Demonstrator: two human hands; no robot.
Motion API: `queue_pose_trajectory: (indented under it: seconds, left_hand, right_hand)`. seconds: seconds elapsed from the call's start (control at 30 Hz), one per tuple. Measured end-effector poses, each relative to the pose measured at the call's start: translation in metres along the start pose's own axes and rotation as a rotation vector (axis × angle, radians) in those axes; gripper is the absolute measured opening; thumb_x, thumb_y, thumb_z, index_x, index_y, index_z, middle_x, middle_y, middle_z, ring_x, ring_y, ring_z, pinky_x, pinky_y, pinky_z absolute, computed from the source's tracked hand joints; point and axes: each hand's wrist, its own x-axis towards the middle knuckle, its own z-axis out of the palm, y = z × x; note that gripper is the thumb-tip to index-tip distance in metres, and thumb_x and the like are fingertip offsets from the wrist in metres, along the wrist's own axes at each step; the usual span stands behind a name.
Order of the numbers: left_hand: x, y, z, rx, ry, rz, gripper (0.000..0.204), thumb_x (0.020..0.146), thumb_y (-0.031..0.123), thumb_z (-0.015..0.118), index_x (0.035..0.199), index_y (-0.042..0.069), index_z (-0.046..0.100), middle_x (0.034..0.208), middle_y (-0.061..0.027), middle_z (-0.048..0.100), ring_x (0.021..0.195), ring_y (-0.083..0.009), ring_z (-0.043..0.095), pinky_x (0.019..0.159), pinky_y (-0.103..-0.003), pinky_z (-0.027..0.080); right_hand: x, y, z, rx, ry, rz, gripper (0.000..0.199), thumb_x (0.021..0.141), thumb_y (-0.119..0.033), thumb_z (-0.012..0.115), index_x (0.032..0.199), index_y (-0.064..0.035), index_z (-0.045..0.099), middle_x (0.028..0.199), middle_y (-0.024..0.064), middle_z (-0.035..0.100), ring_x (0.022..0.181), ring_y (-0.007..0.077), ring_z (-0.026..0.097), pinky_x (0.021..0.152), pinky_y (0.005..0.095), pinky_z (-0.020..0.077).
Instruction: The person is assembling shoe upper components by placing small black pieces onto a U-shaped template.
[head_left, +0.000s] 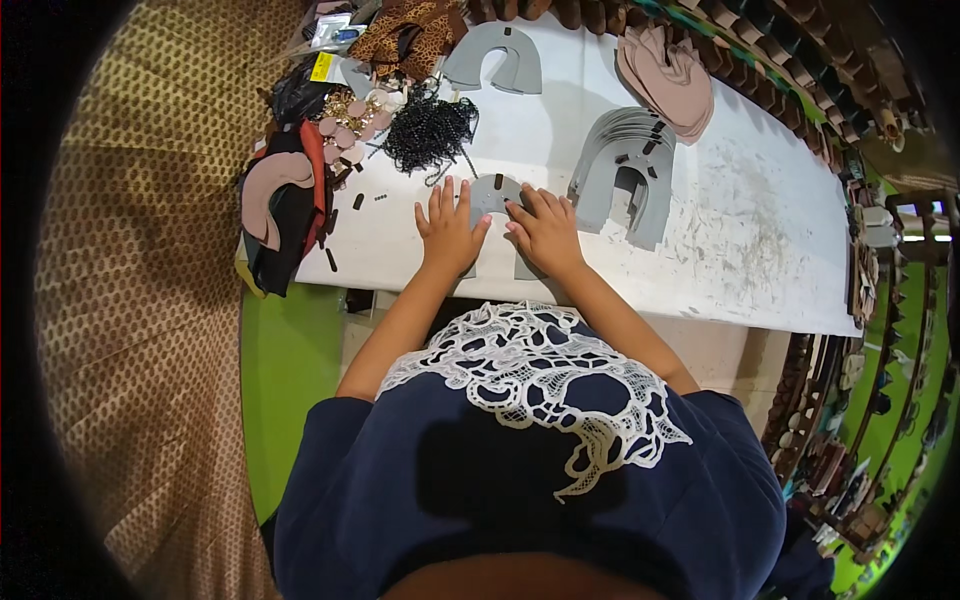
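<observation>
Near the front edge of the white-covered table lies a grey U-shaped piece (484, 198), its curve facing away from me, with a small dark strip (498, 182) on the top of the curve. My left hand (448, 235) rests on its left side, fingers stretched and spread. On its right side lies my right hand (549, 236), also open, with its thumb and index finger close to a small dark spot on the grey. My palms hide parts of both legs. Just right of my right hand is a stack of similar grey U-shaped pieces (590, 192) carrying several dark strips.
Beyond my left hand sits a black beaded heap (430, 132). Pink discs (345, 135), a pink curved piece (272, 200) and leopard-patterned material (405, 40) crowd the left. Another grey U-shaped piece (505, 75) and pink pieces (665, 85) lie farther back. Shelves of footwear (790, 60) line the right.
</observation>
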Motion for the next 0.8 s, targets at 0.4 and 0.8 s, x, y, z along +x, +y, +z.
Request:
queue_pose_trajectory:
  seconds: [0.4,0.8]
  left_hand:
    - [0.05,-0.006,-0.008,-0.125,0.001,0.05,0.036,0.073,0.038,0.067,0.097,0.01,0.065,0.134,-0.0106,0.043,0.13,-0.035,0.027,0.102,-0.061,0.012]
    - [0.06,-0.004,-0.007,-0.164,-0.121,0.05,0.035,0.068,0.04,0.07,0.084,0.009,0.069,0.135,-0.0063,0.044,0.131,-0.0367,0.023,0.102,-0.061,0.01]
  right_hand:
    - [-0.002,-0.002,0.0,0.076,0.042,-0.008,0.037,0.081,-0.032,0.059,0.114,-0.0153,0.061,0.127,0.0141,0.046,0.115,0.0311,0.043,0.095,0.0452,0.0342]
    - [-0.005,0.003,0.004,0.117,0.085,0.053,0.03,0.081,-0.026,0.061,0.106,-0.0111,0.062,0.123,0.0116,0.05,0.113,0.0289,0.047,0.092,0.0431,0.0372]
